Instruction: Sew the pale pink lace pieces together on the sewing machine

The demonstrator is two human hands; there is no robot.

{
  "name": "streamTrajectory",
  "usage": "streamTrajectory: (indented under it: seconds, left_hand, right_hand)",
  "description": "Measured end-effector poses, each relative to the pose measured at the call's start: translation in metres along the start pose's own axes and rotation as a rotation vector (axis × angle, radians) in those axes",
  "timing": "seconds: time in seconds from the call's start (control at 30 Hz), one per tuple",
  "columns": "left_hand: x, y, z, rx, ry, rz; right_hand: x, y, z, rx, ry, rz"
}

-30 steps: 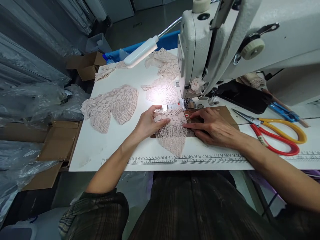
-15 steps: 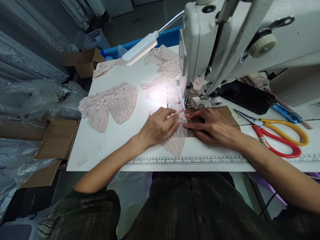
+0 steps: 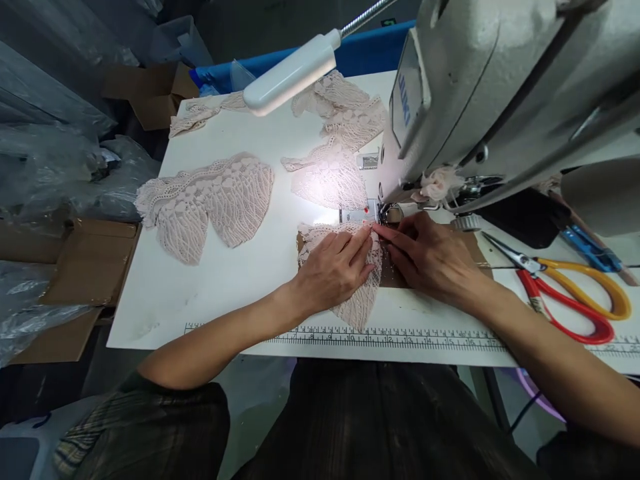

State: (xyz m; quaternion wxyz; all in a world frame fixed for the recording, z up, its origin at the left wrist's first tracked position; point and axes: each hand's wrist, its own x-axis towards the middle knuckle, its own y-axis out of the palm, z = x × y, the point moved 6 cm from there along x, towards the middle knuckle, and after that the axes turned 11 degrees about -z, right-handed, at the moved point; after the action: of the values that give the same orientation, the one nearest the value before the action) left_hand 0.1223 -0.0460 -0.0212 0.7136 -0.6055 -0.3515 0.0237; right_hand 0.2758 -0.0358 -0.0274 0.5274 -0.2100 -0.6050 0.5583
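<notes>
A pale pink lace piece (image 3: 357,310) lies over a brown card-like sheet (image 3: 395,273) in front of the presser foot (image 3: 384,212) of a white sewing machine (image 3: 465,80). My left hand (image 3: 333,270) rests flat on this lace, fingers stretched toward its upper edge. My right hand (image 3: 433,257) lies on the brown sheet, its fingers apart and the index fingertip touching the lace edge close to the left fingertips. Just beyond the fingers, another lace piece (image 3: 330,177) sits under the lamp's bright spot. Fabric directly beneath my left palm is hidden.
Scissors (image 3: 537,267) with red and yellow handles lie right of my right hand, near a dark phone-like slab (image 3: 520,217). A lace piece (image 3: 210,200) lies at left. The lamp (image 3: 293,73) hangs above. A printed ruler (image 3: 350,337) runs along the front edge.
My left hand has flattened onto the lace, its fingertips shifting right to the edge. My right index finger now meets them. The view has moved closer to the machine.
</notes>
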Motion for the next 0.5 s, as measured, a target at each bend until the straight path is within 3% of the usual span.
streamTrajectory:
  seconds: [0.17, 0.37, 0.5]
  left_hand:
    - [0.000, -0.005, -0.002, 0.021, 0.003, -0.099]
    - [0.000, -0.004, -0.002, 0.033, 0.000, -0.081]
    - [0.002, -0.010, 0.009, -0.020, -0.016, -0.108]
  right_hand:
    - [-0.001, 0.000, 0.005, -0.072, -0.005, 0.002]
    - [-0.003, 0.000, 0.007, -0.067, -0.002, -0.028]
    - [-0.003, 0.001, 0.006, -0.067, -0.007, -0.044]
